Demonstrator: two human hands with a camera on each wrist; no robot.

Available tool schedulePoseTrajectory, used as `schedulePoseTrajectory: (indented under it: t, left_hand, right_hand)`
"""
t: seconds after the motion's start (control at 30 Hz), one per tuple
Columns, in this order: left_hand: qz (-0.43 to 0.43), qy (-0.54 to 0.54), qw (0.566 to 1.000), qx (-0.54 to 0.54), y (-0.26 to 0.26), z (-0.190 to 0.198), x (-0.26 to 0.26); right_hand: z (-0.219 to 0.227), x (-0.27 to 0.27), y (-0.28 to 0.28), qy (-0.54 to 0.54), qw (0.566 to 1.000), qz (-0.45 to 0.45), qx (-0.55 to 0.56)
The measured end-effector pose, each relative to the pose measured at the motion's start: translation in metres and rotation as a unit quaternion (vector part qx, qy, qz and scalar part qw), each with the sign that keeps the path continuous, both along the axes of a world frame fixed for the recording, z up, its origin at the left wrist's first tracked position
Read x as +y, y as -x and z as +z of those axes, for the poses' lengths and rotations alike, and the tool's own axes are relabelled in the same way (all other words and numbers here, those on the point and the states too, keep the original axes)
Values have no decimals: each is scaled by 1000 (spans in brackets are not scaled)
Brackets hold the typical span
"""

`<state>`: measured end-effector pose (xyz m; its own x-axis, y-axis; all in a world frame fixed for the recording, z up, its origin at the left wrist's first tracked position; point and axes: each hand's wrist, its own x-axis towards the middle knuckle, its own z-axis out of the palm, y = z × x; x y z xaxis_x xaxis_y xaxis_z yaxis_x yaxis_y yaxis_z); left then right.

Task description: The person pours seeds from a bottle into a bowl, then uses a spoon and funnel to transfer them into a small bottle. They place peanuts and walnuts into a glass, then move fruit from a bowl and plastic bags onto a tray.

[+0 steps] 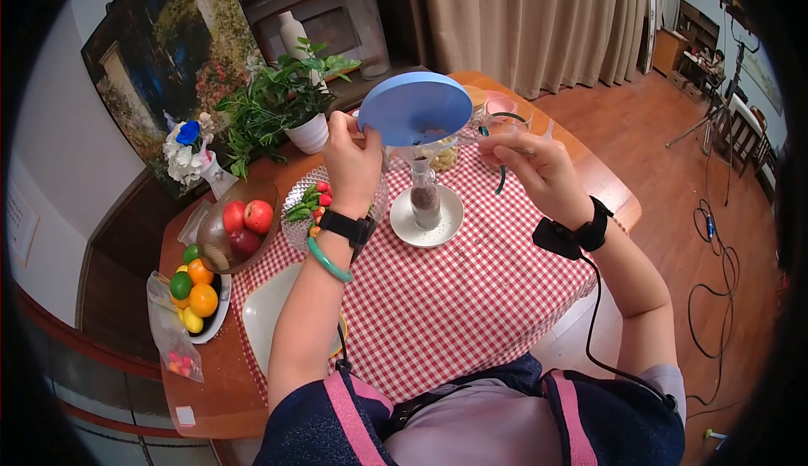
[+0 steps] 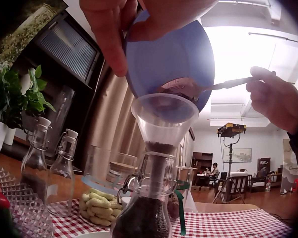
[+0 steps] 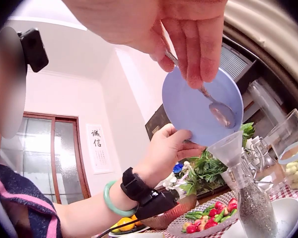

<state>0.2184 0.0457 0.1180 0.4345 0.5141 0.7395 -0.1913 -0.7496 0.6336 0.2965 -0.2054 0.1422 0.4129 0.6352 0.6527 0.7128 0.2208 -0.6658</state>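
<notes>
Two hands work above one glass bottle (image 1: 425, 207), which I view through the head and wrist cameras. With the left hand (image 1: 353, 159) I pinch the rim of the blue bowl (image 1: 415, 111) between thumb and fingers, the bowl tilted over the clear funnel (image 2: 164, 119). With the right hand (image 1: 539, 167) I pinch the handle of the metal spoon (image 3: 222, 114), its tip inside the blue bowl near the lower rim. The funnel sits in the bottle's neck, dark grains gathered low in it; more grains fill part of the bottle. The bottle stands upright on the white plate (image 1: 452, 224), upon the checked cloth (image 1: 497, 256). Beside the plate is the cut-glass dish (image 3: 201, 226) of red and green produce. Whether the spoon touches the bowl, I cannot tell.
</notes>
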Motion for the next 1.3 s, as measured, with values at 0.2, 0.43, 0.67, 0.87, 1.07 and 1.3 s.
schedulePoseTrajectory:
  t: [0.2,0.43,0.67,0.87,1.07,1.3]
  left_hand:
    - [-18,10,1000,-21,1,-1,-2]
    - [-8,6,1000,-22,2,-1,-1]
    - [-10,11,1000,-18,4,-2,-1]
    - [33,-34,996,-69,14,14,0]
    - [-69,127,989,-38,50,33,16]
    - [-151,223,943,197,109,-6,7]
  right_hand:
    - [-1,0,1,-11,1000,12,6]
    - [-2,-3,-1,-14,1000,6,-2]
    - [-2,-7,0,-4,998,-33,-49]
    - [4,-15,3,-90,988,45,117]
    - [13,-47,2,-167,924,104,327]
    - [-19,-83,1,-155,856,139,473]
